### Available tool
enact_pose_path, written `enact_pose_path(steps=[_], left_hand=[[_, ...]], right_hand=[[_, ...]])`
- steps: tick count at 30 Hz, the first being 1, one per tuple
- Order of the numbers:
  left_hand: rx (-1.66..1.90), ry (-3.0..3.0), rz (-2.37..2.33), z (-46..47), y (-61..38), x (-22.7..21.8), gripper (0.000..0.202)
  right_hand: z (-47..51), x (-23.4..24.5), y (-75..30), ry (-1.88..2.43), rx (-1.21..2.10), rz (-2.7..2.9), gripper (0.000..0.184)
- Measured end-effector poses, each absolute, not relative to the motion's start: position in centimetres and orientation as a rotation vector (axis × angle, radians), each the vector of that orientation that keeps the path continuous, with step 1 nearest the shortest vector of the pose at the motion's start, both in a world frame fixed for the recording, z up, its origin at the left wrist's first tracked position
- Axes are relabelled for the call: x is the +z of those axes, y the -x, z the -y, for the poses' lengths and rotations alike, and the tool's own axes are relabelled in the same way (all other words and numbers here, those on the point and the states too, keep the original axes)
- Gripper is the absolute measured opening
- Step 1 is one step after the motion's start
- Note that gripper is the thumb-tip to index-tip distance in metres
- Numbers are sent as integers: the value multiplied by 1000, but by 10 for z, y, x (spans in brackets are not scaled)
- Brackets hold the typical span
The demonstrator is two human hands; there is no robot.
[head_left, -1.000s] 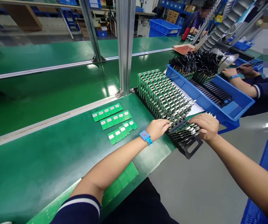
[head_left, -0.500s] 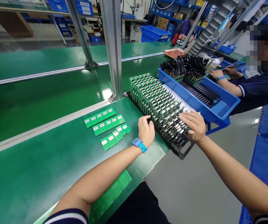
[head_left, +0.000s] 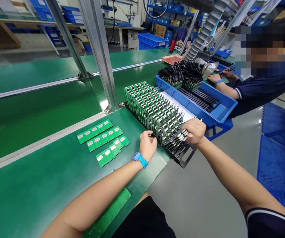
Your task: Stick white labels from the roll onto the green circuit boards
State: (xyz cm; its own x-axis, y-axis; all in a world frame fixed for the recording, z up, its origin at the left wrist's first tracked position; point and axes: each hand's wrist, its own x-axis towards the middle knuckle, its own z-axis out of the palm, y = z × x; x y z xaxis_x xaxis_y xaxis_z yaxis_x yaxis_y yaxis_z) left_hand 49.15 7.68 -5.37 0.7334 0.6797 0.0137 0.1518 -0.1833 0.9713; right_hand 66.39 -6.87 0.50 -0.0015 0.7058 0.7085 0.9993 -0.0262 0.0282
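At the black rack [head_left: 178,159], my right hand [head_left: 195,131] curls over boards [head_left: 153,110], probably to steady them, left hand [head_left: 147,145] alongside, and I can't tell if either's gripping.

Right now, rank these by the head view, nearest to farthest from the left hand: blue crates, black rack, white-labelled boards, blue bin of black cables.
1. Black rack, just beside the left hand.
2. White-labelled boards, to the left.
3. Blue bin, right, past the rack.
4. Blue crates, far back.

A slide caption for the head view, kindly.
Left hand and right hand at a black slotted rack of circuit boards, beside a blue bin.
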Motion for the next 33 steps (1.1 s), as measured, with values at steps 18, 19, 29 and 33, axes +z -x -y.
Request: enact_pose_path(steps=[18, 19, 29, 33], left_hand=[[444, -1993, -356, -50, -485, -50, 18], [455, -2021, -331, -51, -487, -51, 17], [490, -2235, -244, -62, -498, -58, 23], [386, -2269, -259, -65, -493, -57, 27]], right_hand=[[76, -15, -660, 1842, -626, 1759, 66], [77, -16, -659, 1872, -633, 1754, 64], [90, -22, -654, 2029, -877, 1730, 41], [95, -29, -650, 2006, -936, 1640, 35]])
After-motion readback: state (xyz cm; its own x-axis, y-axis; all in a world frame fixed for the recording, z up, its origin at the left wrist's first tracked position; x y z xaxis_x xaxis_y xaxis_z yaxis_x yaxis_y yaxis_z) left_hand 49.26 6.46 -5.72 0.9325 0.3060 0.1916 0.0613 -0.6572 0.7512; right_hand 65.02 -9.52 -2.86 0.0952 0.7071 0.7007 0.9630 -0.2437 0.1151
